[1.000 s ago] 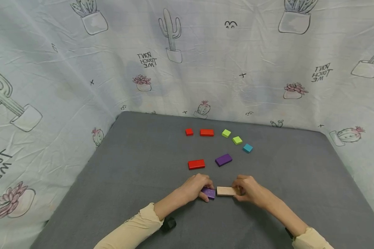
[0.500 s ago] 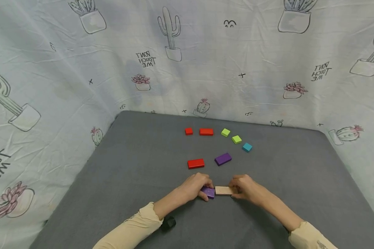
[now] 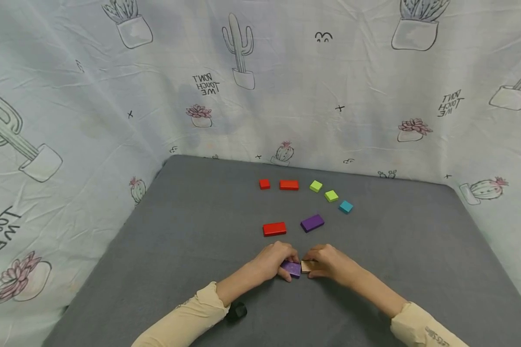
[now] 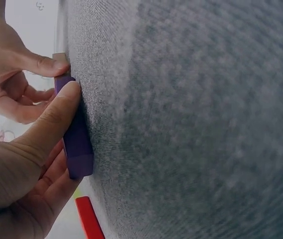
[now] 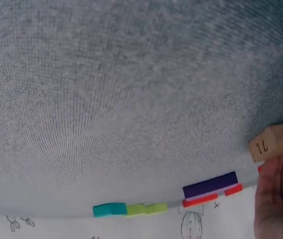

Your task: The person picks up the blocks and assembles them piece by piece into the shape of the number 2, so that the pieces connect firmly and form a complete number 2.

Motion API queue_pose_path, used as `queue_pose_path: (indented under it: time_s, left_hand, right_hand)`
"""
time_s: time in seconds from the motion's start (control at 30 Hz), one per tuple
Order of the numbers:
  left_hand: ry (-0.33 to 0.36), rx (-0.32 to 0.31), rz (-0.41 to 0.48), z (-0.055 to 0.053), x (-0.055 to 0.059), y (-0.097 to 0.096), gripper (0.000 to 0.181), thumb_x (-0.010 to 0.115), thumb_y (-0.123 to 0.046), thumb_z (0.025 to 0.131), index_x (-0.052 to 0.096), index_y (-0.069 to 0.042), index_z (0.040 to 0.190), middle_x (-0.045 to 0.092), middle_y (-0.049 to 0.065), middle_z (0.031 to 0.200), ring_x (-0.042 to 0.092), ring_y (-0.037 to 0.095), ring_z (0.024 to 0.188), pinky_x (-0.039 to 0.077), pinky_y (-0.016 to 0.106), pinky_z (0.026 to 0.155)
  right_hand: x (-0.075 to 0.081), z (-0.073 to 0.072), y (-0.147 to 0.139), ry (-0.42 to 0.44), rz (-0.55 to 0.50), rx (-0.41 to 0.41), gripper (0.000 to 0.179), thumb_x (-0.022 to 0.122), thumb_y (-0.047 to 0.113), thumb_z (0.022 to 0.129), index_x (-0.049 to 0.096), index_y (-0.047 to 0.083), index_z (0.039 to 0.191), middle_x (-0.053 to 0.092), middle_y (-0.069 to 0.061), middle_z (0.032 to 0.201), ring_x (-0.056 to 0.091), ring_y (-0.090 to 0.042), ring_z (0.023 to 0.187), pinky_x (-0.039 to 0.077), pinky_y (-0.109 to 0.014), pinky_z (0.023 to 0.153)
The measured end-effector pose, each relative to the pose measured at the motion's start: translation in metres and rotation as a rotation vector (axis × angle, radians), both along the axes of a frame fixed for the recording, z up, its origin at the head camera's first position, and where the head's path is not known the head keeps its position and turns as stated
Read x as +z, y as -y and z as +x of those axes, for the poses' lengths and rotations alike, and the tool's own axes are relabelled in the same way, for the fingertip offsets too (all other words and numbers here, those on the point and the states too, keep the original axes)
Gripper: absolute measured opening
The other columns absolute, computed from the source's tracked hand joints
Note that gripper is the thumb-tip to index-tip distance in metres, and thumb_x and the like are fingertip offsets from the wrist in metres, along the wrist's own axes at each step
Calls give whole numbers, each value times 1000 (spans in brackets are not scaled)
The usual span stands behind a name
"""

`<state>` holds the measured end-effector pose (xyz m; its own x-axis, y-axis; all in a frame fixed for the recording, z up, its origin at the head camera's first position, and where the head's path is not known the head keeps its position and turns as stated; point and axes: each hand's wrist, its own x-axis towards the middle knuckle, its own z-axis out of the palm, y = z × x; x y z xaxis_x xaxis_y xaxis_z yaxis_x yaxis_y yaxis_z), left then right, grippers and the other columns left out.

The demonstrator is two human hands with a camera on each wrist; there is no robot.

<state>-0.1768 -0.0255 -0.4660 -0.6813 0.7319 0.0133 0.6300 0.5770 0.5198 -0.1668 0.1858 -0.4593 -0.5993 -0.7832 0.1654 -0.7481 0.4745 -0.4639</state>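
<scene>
2 hands (image 3: pixel 274 260) (image 3: pixel 332 264) gripping 1 purple block (image 3: pixel 293 269), 1 wooden block (image 5: pixel 279 140)

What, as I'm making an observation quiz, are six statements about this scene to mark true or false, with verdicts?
1. The left hand and the right hand each hold a block. True.
2. The left hand's block is yellow. False: it is a purple block.
3. The wooden block in the right hand has dark marks on its end. True.
4. There is only one red block. False: three red blocks lie on the table.
5. In the head view, the blue block lies to the right of the two green blocks. True.
6. The held purple block is stacked on the wooden block. False: their ends face each other.
</scene>
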Motion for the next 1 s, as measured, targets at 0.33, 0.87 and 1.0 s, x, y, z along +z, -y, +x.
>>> queue_pose_path:
  time_s: [0.33, 0.87, 1.0]
  left_hand:
    - [20, 21, 19, 1, 0, 0, 41, 81, -30, 55, 66, -13, 90, 63, -4, 89, 56, 3, 80, 45, 16, 70]
    - [32, 54, 77, 2, -2, 2, 46, 79, -29, 55, 50, -13, 86, 61, -2, 83, 54, 4, 71, 42, 14, 59]
    - [28, 57, 91, 2, -3, 2, 46, 79, -29, 55, 49, -13, 85, 60, -2, 82, 54, 4, 71, 42, 14, 59]
  right_hand:
    - [-9, -4, 11, -44, -73, 57, 26, 76, 17, 69, 66, 5, 90, 63, 0, 81, 57, -6, 71, 45, -14, 61]
    - [-12, 1, 17, -124, -124, 48, 22, 78, 20, 66, 63, 9, 78, 58, 3, 71, 50, -3, 60, 38, -8, 55]
    - [-13, 3, 18, -108, -119, 28, 22, 78, 20, 66, 63, 9, 77, 58, 4, 70, 50, -2, 61, 39, -8, 54]
